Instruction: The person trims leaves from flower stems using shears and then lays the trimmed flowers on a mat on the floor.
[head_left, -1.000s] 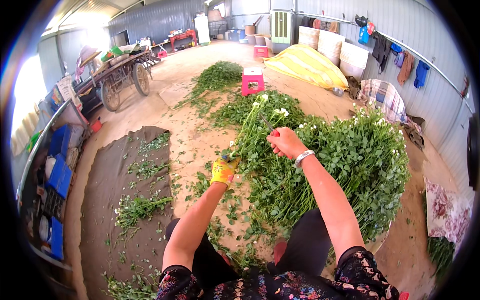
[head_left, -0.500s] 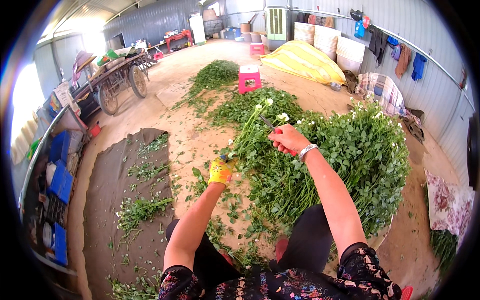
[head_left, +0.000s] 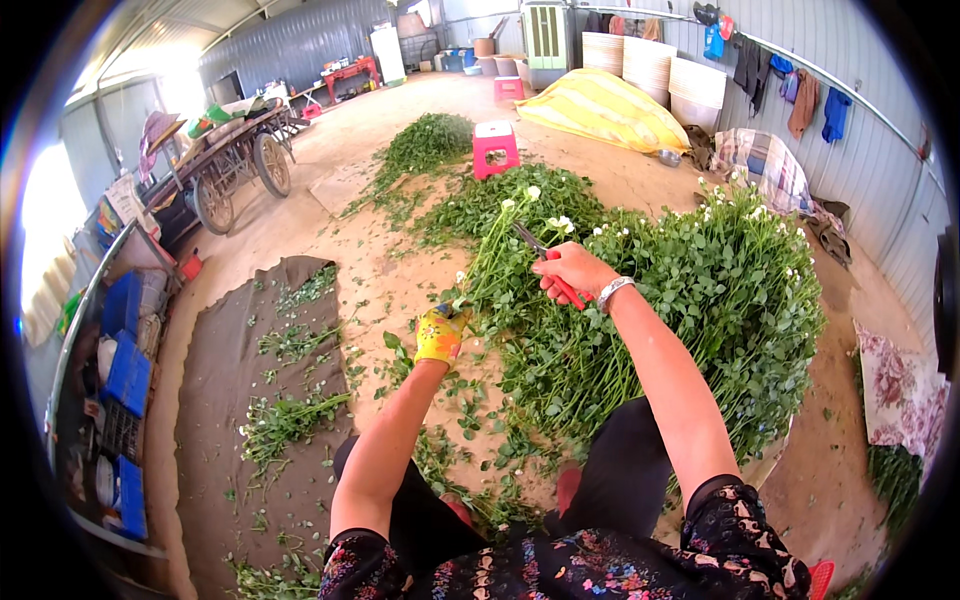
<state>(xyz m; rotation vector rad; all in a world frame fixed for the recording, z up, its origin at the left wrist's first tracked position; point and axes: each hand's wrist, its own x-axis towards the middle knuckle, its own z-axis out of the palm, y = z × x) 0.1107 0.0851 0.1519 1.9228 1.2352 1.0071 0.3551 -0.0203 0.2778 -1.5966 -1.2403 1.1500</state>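
My left hand point(head_left: 440, 335), in a yellow patterned glove, is closed around the lower stems of a white-flowered cut stem point(head_left: 487, 255) that leans up and away. White blooms show at its upper end. My bare right hand point(head_left: 576, 272), a silver bracelet on its wrist, grips red-handled pruning shears point(head_left: 570, 291). Their dark blades point up and left, close beside the upper flowers. Right of both hands spreads a large heap of leafy white-flowered stems point(head_left: 700, 310). Whether the blades touch a stem I cannot tell.
A dark cloth point(head_left: 225, 430) with a small bunch of cut stems point(head_left: 285, 425) lies at left. Beyond the hands are a leaf pile point(head_left: 430, 145) and a pink stool point(head_left: 495, 152). Blue crates point(head_left: 125, 375) line the left; a wheeled cart point(head_left: 230, 160) stands behind them.
The shears' blades have swung apart and show more plainly beside the flowers. My left hand keeps its hold on the stem, and the view has shifted slightly.
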